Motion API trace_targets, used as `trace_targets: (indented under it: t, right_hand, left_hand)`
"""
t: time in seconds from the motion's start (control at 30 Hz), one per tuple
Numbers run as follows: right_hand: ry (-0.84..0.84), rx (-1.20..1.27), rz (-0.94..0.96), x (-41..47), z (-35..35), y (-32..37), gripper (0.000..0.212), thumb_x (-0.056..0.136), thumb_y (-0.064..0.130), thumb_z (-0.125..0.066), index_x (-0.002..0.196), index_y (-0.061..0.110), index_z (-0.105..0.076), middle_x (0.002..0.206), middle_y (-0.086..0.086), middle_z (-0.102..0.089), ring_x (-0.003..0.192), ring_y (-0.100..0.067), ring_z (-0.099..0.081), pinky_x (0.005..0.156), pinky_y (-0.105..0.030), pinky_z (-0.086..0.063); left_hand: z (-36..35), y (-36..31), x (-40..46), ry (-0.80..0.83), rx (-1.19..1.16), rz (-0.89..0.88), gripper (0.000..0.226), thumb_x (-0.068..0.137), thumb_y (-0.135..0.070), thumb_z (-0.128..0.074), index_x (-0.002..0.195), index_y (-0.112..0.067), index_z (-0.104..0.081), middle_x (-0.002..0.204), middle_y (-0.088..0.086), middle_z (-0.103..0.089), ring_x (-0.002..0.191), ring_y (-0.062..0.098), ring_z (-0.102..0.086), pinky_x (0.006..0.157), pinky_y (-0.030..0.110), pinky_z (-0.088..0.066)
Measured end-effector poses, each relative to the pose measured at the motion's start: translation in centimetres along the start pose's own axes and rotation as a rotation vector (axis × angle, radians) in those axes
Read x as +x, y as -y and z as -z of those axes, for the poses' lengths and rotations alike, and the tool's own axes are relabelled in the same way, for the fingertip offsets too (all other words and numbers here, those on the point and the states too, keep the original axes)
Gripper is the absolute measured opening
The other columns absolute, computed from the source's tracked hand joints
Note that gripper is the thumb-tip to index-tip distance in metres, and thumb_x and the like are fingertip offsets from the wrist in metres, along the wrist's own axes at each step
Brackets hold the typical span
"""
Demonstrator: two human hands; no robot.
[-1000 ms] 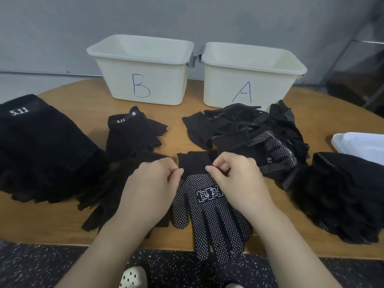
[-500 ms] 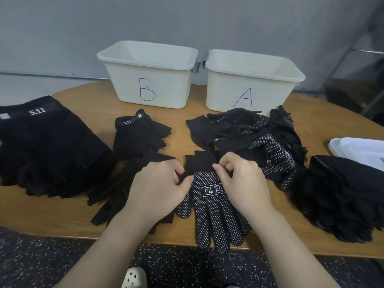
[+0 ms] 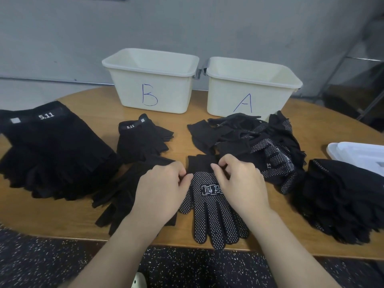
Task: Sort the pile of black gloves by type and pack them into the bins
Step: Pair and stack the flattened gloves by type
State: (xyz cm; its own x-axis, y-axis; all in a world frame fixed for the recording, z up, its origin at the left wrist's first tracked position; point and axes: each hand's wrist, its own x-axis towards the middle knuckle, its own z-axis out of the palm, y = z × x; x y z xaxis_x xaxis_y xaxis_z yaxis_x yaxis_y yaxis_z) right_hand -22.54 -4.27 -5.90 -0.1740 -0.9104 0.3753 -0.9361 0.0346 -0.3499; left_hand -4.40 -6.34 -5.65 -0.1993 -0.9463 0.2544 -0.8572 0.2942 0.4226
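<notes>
At the tabletop's near edge, my left hand (image 3: 160, 192) and right hand (image 3: 239, 183) pinch the cuff of a white-dotted black glove (image 3: 209, 206) lying flat, fingertips overhanging the edge. Sorted stacks flank it: plain gloves (image 3: 54, 150) left, dotted ones (image 3: 259, 142) beyond. At the far edge, bin B (image 3: 151, 80) and bin A (image 3: 251, 86) look empty; packing seems unstarted.

One view only — a wide-angle camera on the person's head, tilted forward and down over the near edge of the worktop (image 3: 62, 217). It sits close above the hands (image 3: 160, 196), faces the grey wall (image 3: 187, 28) — speckled floor (image 3: 41, 265) shows below.
</notes>
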Motion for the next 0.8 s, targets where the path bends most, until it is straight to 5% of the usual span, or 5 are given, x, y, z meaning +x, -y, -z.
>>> trace_targets:
  t: [0.23, 0.33, 0.43, 0.53, 0.8]
  right_hand:
    - [-0.14, 0.04, 0.1, -2.0, 1.6, 0.5, 0.022, 0.094, 0.028, -0.068, 0.112, 0.015, -0.073, 0.109, 0.007, -0.069, 0.096, -0.015, -0.067, 0.078, -0.033, -0.058]
    - [-0.008, 0.064, 0.157, -2.9, 1.2, 0.3, 0.032, 0.1, 0.02, -0.059, 0.129, 0.013, -0.068, 0.133, 0.004, -0.064, 0.123, -0.013, -0.059, 0.104, -0.028, -0.05]
    - [0.169, 0.097, 0.173, -3.3, 1.1, -0.2, 0.045, 0.106, 0.016, -0.046, 0.151, 0.014, -0.049, 0.159, 0.007, -0.043, 0.15, -0.001, -0.028, 0.117, -0.013, -0.018]
    - [0.338, 0.093, 0.202, -3.7, 1.1, -1.0, 0.052, 0.111, 0.03, -0.032, 0.162, 0.022, -0.027, 0.168, 0.015, -0.018, 0.154, 0.006, -0.002, 0.124, -0.016, -0.007]
    - [0.514, -0.111, 0.173, -4.2, 1.4, -1.5, 0.059, 0.109, 0.046, -0.008, 0.162, 0.028, 0.01, 0.166, 0.017, 0.02, 0.148, 0.007, 0.025, 0.126, -0.025, 0.012]
  left_hand:
    - [0.3, -1.9, -1.6, -0.065, 0.047, -0.227, 0.039, 0.102, -0.032, -0.051, 0.137, -0.019, -0.061, 0.132, -0.003, -0.065, 0.121, 0.015, -0.059, 0.101, 0.026, -0.044]
    - [-0.7, -2.7, -2.1, 0.131, 0.112, -0.25, 0.053, 0.11, -0.038, -0.034, 0.159, -0.02, -0.034, 0.167, 0.001, -0.031, 0.154, 0.015, -0.027, 0.127, 0.033, -0.015]
    - [-1.6, -2.5, -2.4, 0.265, 0.192, -0.262, 0.068, 0.105, -0.053, 0.003, 0.165, -0.021, -0.005, 0.173, -0.003, 0.0, 0.158, 0.01, 0.001, 0.129, 0.034, 0.003]
    - [-1.8, -2.1, -2.3, 0.306, 0.248, -0.3, 0.086, 0.088, -0.058, 0.021, 0.163, -0.019, 0.006, 0.172, -0.002, 0.01, 0.158, 0.01, 0.01, 0.129, 0.036, 0.008]
    - [-1.8, -1.8, -2.6, 0.33, 0.303, -0.294, 0.081, 0.094, -0.063, 0.014, 0.162, -0.019, 0.012, 0.171, 0.001, 0.017, 0.157, 0.016, 0.018, 0.128, 0.04, 0.01]
